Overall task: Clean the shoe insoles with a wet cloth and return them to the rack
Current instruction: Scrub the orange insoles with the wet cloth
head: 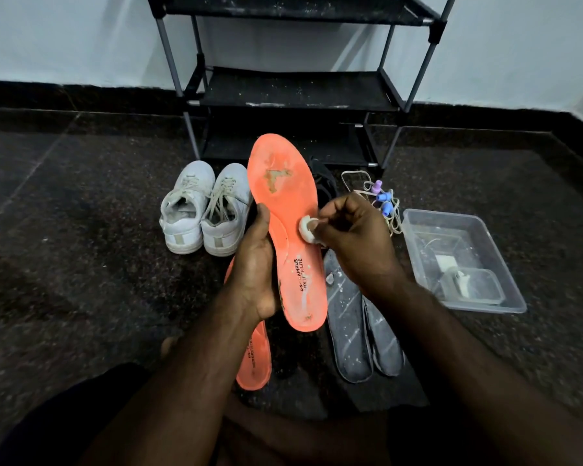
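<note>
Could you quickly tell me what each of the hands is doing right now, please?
Left hand: grips the orange insole by its edge.
Right hand: pinches a small white cloth against that insole.

Open floor (81,213) lies at the left of the frame and at far right beyond the plastic tub (465,264). The centre is crowded: 2 white shoes (204,210), 2 grey insoles (360,324) and a second orange insole (254,358). The rack (293,89) shelves at upper centre stand open between its posts.
</note>
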### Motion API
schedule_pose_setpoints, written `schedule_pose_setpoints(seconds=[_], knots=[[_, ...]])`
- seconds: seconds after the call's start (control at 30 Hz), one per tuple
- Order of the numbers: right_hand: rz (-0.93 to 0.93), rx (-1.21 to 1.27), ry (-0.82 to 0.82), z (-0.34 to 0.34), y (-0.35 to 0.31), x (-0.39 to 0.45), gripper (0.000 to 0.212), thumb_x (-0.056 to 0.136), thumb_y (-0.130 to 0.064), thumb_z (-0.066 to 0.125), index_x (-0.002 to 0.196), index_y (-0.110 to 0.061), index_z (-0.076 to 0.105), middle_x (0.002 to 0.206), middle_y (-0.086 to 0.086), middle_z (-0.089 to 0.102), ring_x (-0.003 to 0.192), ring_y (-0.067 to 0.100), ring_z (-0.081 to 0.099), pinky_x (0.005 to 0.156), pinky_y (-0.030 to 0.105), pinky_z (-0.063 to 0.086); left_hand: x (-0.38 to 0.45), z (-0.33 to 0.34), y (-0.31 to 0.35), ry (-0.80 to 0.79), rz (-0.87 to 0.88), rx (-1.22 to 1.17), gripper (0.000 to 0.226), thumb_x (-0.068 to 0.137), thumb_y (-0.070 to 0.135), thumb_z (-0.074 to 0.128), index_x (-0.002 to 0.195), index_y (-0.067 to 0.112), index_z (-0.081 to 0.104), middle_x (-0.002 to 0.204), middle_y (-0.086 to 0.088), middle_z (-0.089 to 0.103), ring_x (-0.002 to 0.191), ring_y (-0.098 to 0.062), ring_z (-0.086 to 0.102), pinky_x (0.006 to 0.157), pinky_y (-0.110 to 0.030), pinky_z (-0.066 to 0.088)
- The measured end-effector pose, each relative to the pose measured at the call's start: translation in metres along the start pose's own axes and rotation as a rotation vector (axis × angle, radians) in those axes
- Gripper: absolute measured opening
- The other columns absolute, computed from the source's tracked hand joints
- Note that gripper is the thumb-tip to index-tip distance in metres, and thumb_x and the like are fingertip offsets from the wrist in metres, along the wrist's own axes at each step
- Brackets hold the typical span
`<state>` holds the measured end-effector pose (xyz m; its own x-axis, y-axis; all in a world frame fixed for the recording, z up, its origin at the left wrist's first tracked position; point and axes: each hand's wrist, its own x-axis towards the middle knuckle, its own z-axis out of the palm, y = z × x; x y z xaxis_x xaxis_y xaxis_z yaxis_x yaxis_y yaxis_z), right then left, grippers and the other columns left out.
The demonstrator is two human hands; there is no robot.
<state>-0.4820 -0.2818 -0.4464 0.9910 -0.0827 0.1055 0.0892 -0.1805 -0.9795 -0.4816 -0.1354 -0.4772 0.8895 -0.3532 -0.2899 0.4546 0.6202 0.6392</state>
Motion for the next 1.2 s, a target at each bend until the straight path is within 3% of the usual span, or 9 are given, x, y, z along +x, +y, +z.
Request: schedule_pose_setpoints(seconds=[0.13,0.33,0.57,0.7,0.83,0.93,1.0,1.1,1.2], knots=[[-0.132,-0.303,0.023,-0.001,-0.007,-0.003,0.013,0.081,-0.022,0.077,0.083,-0.025,0.064,0.083,-0.006,0.069,0.080,0.013,0.067,0.073,0.042,0.058,0.003,0.000,-0.002,0.025,0.017,-0.015,0.072,0.098,0.067,0.030,0.138,0.014,0.058,0.133,-0.016,0.065,0.126,-0.032,0.060,0.110,-0.048,0.043],[-0.307,-0.679,-0.096,0.011,-0.012,-0.009,0.011,0.083,-0.012,0.068,0.090,-0.020,0.072,0.089,-0.005,0.069,0.082,0.010,0.064,0.076,0.028,0.051,0.006,-0.003,-0.003,0.082,0.029,-0.063,0.074,0.099,0.066,0.029,0.136,0.010,0.059,0.135,-0.022,0.061,0.131,-0.038,0.054,0.115,-0.052,0.037],[-0.237,-0.601,-0.167,0.009,-0.015,-0.021,0.010,0.083,-0.015,0.072,0.090,-0.022,0.074,0.086,-0.008,0.073,0.078,0.003,0.067,0.072,0.019,0.051,0.009,-0.003,-0.002,0.122,0.050,-0.044,0.075,0.099,0.065,0.030,0.134,0.006,0.059,0.133,-0.025,0.062,0.123,-0.038,0.060,0.109,-0.050,0.043],[-0.307,-0.610,-0.097,0.011,-0.021,-0.011,0.011,0.082,-0.010,0.068,0.087,-0.019,0.073,0.086,-0.005,0.072,0.080,0.010,0.066,0.076,0.031,0.054,0.009,-0.004,-0.004,0.106,0.059,-0.068,0.071,0.100,0.062,0.032,0.139,0.007,0.056,0.137,-0.023,0.060,0.129,-0.038,0.056,0.113,-0.050,0.039],[-0.388,-0.673,-0.173,0.029,-0.019,-0.024,0.014,0.080,-0.009,0.066,0.090,-0.018,0.073,0.085,-0.001,0.072,0.081,0.017,0.066,0.075,0.035,0.050,0.009,-0.003,-0.003,0.139,0.080,-0.065,0.063,0.101,0.057,0.033,0.116,0.007,0.069,0.110,-0.018,0.073,0.106,-0.032,0.068,0.095,-0.042,0.051],[-0.361,-0.648,-0.305,0.025,-0.022,-0.034,0.016,0.078,-0.005,0.067,0.087,-0.017,0.073,0.082,-0.004,0.072,0.078,0.011,0.065,0.074,0.029,0.049,0.008,-0.002,-0.002,0.148,0.050,-0.043,0.074,0.099,0.064,0.034,0.105,0.003,0.076,0.113,-0.024,0.072,0.104,-0.034,0.070,0.094,-0.043,0.053],[-0.325,-0.635,-0.288,0.017,-0.024,-0.030,0.015,0.079,-0.007,0.068,0.087,-0.018,0.074,0.083,-0.005,0.072,0.077,0.009,0.065,0.074,0.028,0.050,0.008,-0.001,-0.002,0.154,0.053,-0.044,0.072,0.100,0.063,0.032,0.114,0.004,0.071,0.114,-0.022,0.071,0.103,-0.033,0.071,0.090,-0.041,0.055],[-0.324,-0.653,-0.164,0.013,-0.025,-0.015,0.015,0.083,-0.008,0.068,0.092,-0.018,0.074,0.090,-0.003,0.072,0.084,0.013,0.066,0.078,0.032,0.053,0.008,-0.002,-0.003,0.127,0.071,-0.075,0.066,0.101,0.060,0.032,0.127,0.008,0.063,0.123,-0.020,0.068,0.115,-0.033,0.065,0.105,-0.046,0.047],[-0.350,-0.673,-0.196,0.025,-0.022,-0.021,0.016,0.081,-0.008,0.067,0.092,-0.017,0.074,0.089,-0.001,0.073,0.083,0.017,0.066,0.078,0.033,0.051,0.008,-0.004,-0.002,0.121,0.069,-0.096,0.065,0.102,0.058,0.032,0.123,0.007,0.065,0.113,-0.019,0.071,0.108,-0.032,0.068,0.099,-0.043,0.050]])
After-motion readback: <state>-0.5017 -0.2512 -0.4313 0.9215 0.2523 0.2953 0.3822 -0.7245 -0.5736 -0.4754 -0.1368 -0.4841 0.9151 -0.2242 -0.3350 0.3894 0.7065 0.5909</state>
